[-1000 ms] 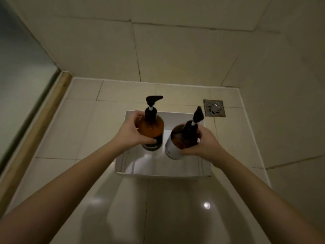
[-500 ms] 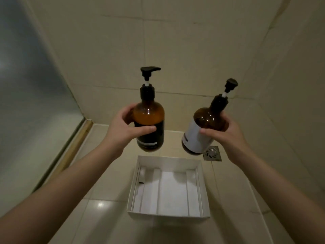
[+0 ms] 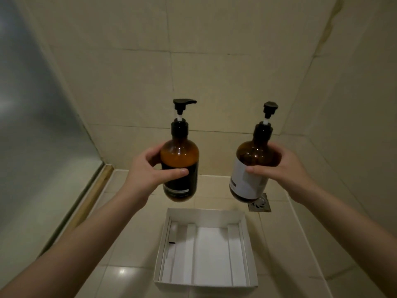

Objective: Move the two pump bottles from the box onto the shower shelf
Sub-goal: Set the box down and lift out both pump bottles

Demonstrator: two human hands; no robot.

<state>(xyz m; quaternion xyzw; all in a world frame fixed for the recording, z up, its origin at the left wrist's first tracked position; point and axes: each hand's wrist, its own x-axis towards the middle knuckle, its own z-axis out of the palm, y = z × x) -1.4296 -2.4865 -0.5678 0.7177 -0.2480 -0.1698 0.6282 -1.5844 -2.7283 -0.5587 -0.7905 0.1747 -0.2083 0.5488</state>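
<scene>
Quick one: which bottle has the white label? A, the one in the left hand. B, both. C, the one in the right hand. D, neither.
C: the right hand holds the white-labelled bottle, while the left hand holds the black-labelled bottle.

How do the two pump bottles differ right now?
Label: the left bottle has a black label, the right bottle a white one.
Pose: the left bottle is upright; the right bottle leans, top toward the right.
Pump: the left bottle's spout points sideways; the right bottle's shows end on.
Shared: both are brown with black pumps, one held in the left hand, the other in the right hand, above the box.
</scene>
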